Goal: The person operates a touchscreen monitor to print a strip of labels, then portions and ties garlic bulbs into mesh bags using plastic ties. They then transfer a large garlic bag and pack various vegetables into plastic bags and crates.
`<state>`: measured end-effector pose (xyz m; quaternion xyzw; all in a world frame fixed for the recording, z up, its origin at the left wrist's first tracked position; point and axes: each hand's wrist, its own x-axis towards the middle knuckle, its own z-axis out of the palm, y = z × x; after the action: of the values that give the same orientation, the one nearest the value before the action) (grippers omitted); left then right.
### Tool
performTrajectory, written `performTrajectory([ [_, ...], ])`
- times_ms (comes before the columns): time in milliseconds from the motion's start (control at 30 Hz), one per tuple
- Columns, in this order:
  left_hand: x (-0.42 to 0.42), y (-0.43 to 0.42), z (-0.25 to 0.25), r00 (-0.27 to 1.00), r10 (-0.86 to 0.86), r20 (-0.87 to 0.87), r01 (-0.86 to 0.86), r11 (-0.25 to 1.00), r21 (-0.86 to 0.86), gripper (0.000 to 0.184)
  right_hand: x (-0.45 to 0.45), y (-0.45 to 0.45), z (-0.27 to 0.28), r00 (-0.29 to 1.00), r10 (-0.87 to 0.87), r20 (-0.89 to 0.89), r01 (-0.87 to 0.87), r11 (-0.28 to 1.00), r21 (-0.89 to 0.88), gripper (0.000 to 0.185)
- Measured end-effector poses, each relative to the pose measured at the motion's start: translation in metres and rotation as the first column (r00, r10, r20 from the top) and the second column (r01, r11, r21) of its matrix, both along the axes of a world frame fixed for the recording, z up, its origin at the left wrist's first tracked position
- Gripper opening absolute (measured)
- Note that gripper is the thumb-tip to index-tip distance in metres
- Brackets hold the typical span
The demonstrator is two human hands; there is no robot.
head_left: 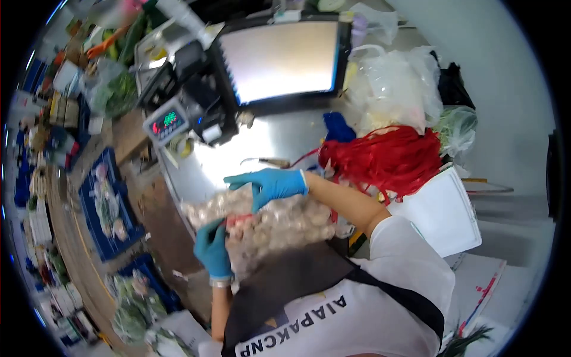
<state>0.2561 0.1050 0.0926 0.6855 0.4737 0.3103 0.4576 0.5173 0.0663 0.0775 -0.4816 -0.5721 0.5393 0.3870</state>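
I stand at a shiny metal tabletop, glare whitening its middle. Along its near edge, right in front of me, lie clear plastic bags of pale round pieces. My gloved left hand curls at a red strip there; I cannot tell whether it grips it. My gloved right hand is open above the bags, index finger out straight, thumb apart.

Beyond, a small handled tool lies on the metal, and a black-framed screen glows at the far side. A lit display shows green and red to its left. Red ribbons heap on my right, near a white box and a pale wall. Off to my left, a blue crate holds bagged goods.
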Motion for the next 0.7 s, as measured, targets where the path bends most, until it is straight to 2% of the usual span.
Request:
performTrajectory([
  [67,-0.003,0.001,0.002,0.984,-0.039,-0.173,0.075,0.974,0.211,0.008,-0.061,-0.009,-0.014,0.991,0.009,-0.137,-0.013,1.000,-0.025,0.054],
  [100,-0.008,0.002,0.003,0.986,-0.043,-0.160,0.077,0.975,0.211,0.009,-0.072,-0.007,0.000,0.971,-0.037,-0.235,-0.045,0.942,-0.333,0.039],
  [133,-0.014,0.003,0.004,0.989,-0.047,-0.143,0.077,0.974,0.213,0.010,-0.090,-0.005,-0.046,0.969,-0.159,-0.189,0.143,0.985,-0.097,0.024],
  [167,-0.019,0.005,0.003,1.000,-0.007,-0.027,0.009,0.995,0.097,0.011,-0.089,-0.007,-0.030,0.929,-0.230,-0.289,0.137,0.942,-0.307,0.017],
  [200,-0.025,0.006,0.001,0.995,0.047,0.092,-0.046,0.999,-0.017,0.012,-0.090,-0.007,-0.017,0.903,-0.273,-0.331,0.141,0.917,-0.374,0.016],
  [267,-0.040,0.010,-0.008,0.961,0.156,0.226,-0.122,0.980,-0.160,0.021,-0.100,-0.014,-0.006,0.904,-0.293,-0.310,0.183,0.923,-0.337,0.019],
  [300,-0.045,0.008,-0.007,0.937,0.225,0.265,-0.188,0.969,-0.158,0.031,-0.109,-0.016,-0.003,0.900,-0.348,-0.262,0.251,0.906,-0.341,0.020],
  [333,-0.052,0.004,-0.007,0.917,0.281,0.282,-0.274,0.959,-0.065,0.029,-0.117,-0.018,-0.001,0.890,-0.405,-0.209,0.322,0.884,-0.340,0.021],
  [400,-0.076,-0.004,-0.017,0.929,0.320,0.188,-0.320,0.947,-0.027,0.026,-0.125,-0.016,-0.013,0.890,-0.441,-0.112,0.406,0.881,-0.243,0.023],
  [433,-0.085,-0.011,-0.009,0.954,0.248,0.171,-0.219,0.960,-0.172,0.026,-0.131,-0.016,-0.018,0.885,-0.461,-0.063,0.443,0.876,-0.193,0.024],
  [500,-0.096,-0.022,0.006,0.976,0.077,0.203,0.025,0.890,-0.456,0.023,-0.153,-0.021,-0.009,0.888,-0.419,0.190,0.418,0.907,0.049,0.029],
  [533,-0.094,-0.026,0.015,0.965,0.095,0.244,0.085,0.768,-0.634,0.019,-0.167,-0.022,-0.005,0.858,-0.410,0.310,0.374,0.911,0.173,0.032],
  [567,-0.099,-0.025,0.003,0.906,0.112,0.407,0.254,0.625,-0.738,0.016,-0.184,-0.025,-0.007,0.893,-0.344,0.291,0.303,0.936,0.177,0.038],
  [600,-0.105,-0.021,-0.011,0.820,0.152,0.551,0.434,0.464,-0.773,0.013,-0.201,-0.029,-0.006,0.837,-0.320,0.444,0.195,0.932,0.304,0.040],
  [667,-0.117,-0.009,-0.013,0.788,0.202,0.582,0.404,0.544,-0.736,0.011,-0.202,-0.031,0.026,0.928,-0.176,0.328,0.209,0.976,-0.066,0.036],
  [700,-0.121,-0.004,-0.013,0.766,0.227,0.601,0.389,0.581,-0.715,0.010,-0.197,-0.030,0.029,0.955,-0.204,0.214,0.229,0.968,-0.100,0.037],
])
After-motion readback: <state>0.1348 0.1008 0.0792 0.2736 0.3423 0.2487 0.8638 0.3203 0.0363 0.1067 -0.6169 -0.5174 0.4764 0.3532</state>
